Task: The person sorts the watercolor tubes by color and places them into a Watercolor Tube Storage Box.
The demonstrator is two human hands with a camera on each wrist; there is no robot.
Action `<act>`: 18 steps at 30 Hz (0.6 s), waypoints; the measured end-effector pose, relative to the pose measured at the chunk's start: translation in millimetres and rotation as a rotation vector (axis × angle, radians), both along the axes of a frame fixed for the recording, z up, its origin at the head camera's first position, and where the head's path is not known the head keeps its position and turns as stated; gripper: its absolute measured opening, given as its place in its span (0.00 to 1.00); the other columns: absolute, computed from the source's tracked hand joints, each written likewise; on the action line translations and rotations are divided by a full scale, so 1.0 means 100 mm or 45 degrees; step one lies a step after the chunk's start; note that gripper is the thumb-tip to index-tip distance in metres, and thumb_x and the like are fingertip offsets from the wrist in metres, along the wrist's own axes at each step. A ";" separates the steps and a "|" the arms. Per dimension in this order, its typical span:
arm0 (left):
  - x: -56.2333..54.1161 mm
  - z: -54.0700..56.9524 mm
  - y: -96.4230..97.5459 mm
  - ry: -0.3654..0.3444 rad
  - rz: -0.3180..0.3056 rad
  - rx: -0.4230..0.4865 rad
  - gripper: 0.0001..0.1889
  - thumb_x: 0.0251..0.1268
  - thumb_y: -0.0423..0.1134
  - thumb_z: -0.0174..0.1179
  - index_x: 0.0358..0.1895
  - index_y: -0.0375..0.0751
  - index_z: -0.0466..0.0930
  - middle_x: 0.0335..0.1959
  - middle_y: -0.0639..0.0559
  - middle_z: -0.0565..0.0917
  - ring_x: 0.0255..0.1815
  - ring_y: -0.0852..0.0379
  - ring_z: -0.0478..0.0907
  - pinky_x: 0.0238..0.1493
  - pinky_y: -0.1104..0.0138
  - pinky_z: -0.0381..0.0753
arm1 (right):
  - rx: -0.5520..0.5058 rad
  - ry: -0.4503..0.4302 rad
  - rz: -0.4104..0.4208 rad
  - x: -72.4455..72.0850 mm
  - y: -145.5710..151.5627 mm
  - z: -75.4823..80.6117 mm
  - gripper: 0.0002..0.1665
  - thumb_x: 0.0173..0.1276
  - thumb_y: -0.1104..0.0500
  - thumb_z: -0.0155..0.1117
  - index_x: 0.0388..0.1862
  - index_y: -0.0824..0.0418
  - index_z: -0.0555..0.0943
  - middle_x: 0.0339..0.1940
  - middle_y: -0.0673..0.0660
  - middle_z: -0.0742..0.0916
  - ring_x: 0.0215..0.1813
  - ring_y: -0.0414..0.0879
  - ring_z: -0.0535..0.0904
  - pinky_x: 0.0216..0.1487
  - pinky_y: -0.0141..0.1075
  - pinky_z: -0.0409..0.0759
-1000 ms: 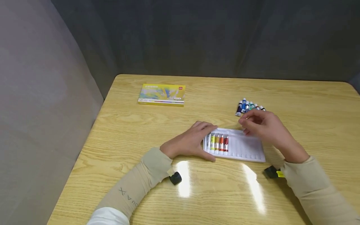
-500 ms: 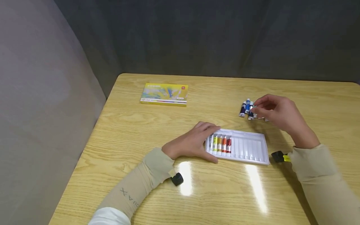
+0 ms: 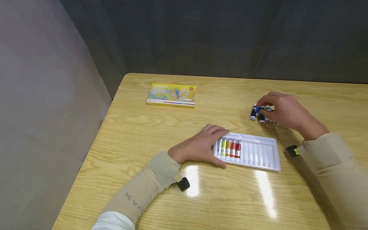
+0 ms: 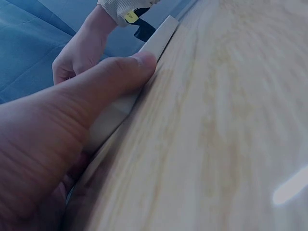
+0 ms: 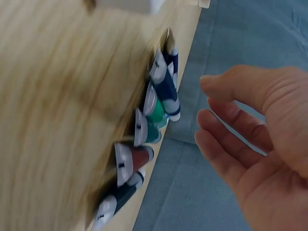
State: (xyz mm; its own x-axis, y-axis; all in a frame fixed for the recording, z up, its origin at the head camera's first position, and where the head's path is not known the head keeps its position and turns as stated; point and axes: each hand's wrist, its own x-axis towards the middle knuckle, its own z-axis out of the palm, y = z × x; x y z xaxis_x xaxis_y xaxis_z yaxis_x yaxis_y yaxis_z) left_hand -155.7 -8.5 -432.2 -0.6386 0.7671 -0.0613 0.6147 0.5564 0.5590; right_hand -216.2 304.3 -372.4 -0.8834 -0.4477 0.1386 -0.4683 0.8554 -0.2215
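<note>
My left hand (image 3: 201, 147) grips the left end of a white plastic tray (image 3: 260, 155), thumb along the front side and fingers at the back corner. In the tray's left slots lie several paint tubes (image 3: 228, 148), from white and yellow to orange and dark red. Behind the tray, my right hand (image 3: 287, 111) hovers at a cluster of loose paint tubes (image 3: 253, 113), partly covering them. The right wrist view shows its fingers loosely bent with nothing between them. Near them lie a navy tube (image 5: 166, 89), a green tube (image 5: 155, 108) and a reddish-brown tube (image 5: 137, 159).
A flat yellow paint box (image 3: 171, 95) lies at the back left of the wooden table (image 3: 161, 134). The tray's right-hand slots hold no tubes. A dark curtain (image 3: 201, 38) hangs behind the table's far edge.
My right hand has moved from above the tray back and right to the loose tubes, and then lower over them. The left hand keeps its grip on the tray. The view has shifted slightly.
</note>
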 end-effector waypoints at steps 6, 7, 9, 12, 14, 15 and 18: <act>-0.01 0.01 -0.01 -0.006 -0.010 -0.006 0.61 0.50 0.70 0.74 0.84 0.52 0.52 0.82 0.54 0.60 0.80 0.58 0.56 0.81 0.62 0.66 | 0.045 0.047 0.021 -0.06 0.06 -0.02 0.15 0.61 0.68 0.75 0.48 0.64 0.87 0.44 0.63 0.89 0.45 0.58 0.87 0.46 0.58 0.84; -0.01 0.00 0.00 -0.006 -0.013 -0.008 0.61 0.50 0.70 0.74 0.84 0.52 0.52 0.82 0.55 0.60 0.80 0.58 0.56 0.81 0.62 0.66 | 0.050 0.049 0.018 -0.06 0.07 -0.03 0.15 0.61 0.68 0.75 0.48 0.65 0.87 0.44 0.63 0.89 0.45 0.58 0.87 0.46 0.58 0.84; -0.01 0.00 0.00 -0.009 -0.013 -0.008 0.61 0.50 0.71 0.73 0.84 0.52 0.52 0.82 0.55 0.60 0.80 0.58 0.56 0.81 0.62 0.66 | 0.064 0.052 0.011 -0.06 0.09 -0.03 0.15 0.61 0.67 0.75 0.48 0.65 0.87 0.44 0.63 0.89 0.45 0.58 0.87 0.46 0.58 0.84; -0.01 0.00 0.00 -0.007 -0.011 -0.005 0.61 0.50 0.71 0.73 0.84 0.52 0.52 0.82 0.55 0.60 0.80 0.58 0.56 0.81 0.61 0.66 | 0.067 0.050 -0.006 -0.06 0.10 -0.03 0.15 0.62 0.67 0.74 0.48 0.65 0.87 0.45 0.64 0.89 0.45 0.58 0.87 0.47 0.58 0.84; -0.01 0.00 0.00 -0.007 -0.008 -0.002 0.61 0.50 0.71 0.73 0.84 0.52 0.52 0.82 0.55 0.60 0.80 0.58 0.56 0.81 0.61 0.66 | 0.072 0.046 -0.014 -0.06 0.10 -0.02 0.15 0.63 0.67 0.74 0.49 0.65 0.87 0.46 0.65 0.89 0.46 0.59 0.87 0.48 0.59 0.84; -0.01 0.01 0.00 -0.007 -0.006 0.000 0.61 0.50 0.71 0.74 0.84 0.52 0.52 0.82 0.55 0.60 0.80 0.58 0.56 0.81 0.61 0.66 | 0.075 0.044 -0.018 -0.05 0.10 -0.02 0.15 0.63 0.67 0.74 0.49 0.65 0.87 0.47 0.65 0.89 0.46 0.59 0.87 0.48 0.59 0.84; 0.00 0.01 0.00 -0.007 -0.001 0.005 0.61 0.50 0.70 0.74 0.84 0.52 0.53 0.81 0.55 0.60 0.79 0.58 0.57 0.81 0.62 0.66 | 0.086 0.045 -0.009 -0.06 0.09 -0.01 0.15 0.63 0.67 0.74 0.49 0.65 0.87 0.47 0.65 0.89 0.46 0.59 0.87 0.48 0.58 0.84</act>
State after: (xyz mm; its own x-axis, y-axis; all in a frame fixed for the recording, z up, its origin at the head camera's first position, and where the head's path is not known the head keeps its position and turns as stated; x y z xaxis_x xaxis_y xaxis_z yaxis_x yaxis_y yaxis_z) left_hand -155.9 -8.8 -431.2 -0.6376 0.7678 -0.0618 0.6118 0.5536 0.5650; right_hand -221.7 313.8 -373.6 -0.8815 -0.4511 0.1395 -0.4689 0.8709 -0.1469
